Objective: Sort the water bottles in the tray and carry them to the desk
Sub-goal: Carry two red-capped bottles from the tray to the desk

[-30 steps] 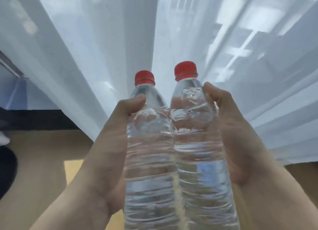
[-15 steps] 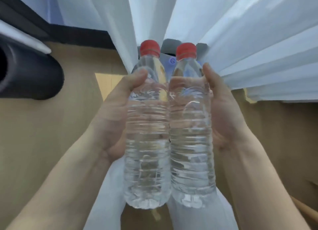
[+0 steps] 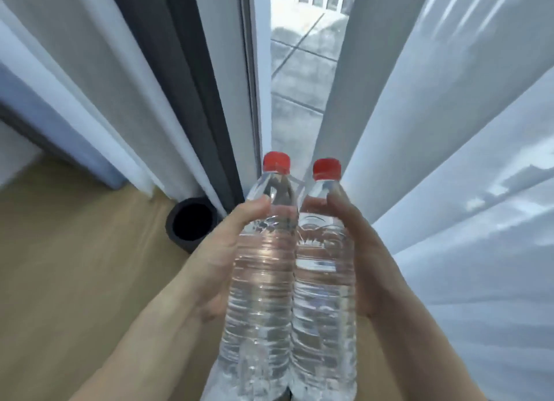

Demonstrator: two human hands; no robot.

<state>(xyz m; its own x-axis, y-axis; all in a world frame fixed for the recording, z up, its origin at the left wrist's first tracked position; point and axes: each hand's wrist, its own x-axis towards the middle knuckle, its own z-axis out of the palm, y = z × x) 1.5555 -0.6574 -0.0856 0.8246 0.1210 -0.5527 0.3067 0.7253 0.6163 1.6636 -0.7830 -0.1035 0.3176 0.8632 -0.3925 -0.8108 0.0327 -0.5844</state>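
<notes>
Two clear water bottles with red caps stand upright side by side in front of me, pressed against each other. My left hand (image 3: 218,259) grips the left bottle (image 3: 260,280) from its left side, thumb across the shoulder. My right hand (image 3: 356,250) grips the right bottle (image 3: 325,286) from its right side, thumb on the shoulder. The fingers behind the bottles are hidden. No tray or desk is in view.
White sheer curtains (image 3: 449,160) hang to the right and left, with a gap showing a window and pavement outside (image 3: 296,70). A black cylindrical bin (image 3: 192,223) stands on the wooden floor (image 3: 75,265) beside the dark window frame.
The view has swung along the curtains to a gap at the window. Both hands still hold the bottles together, which now sit lower in the view.
</notes>
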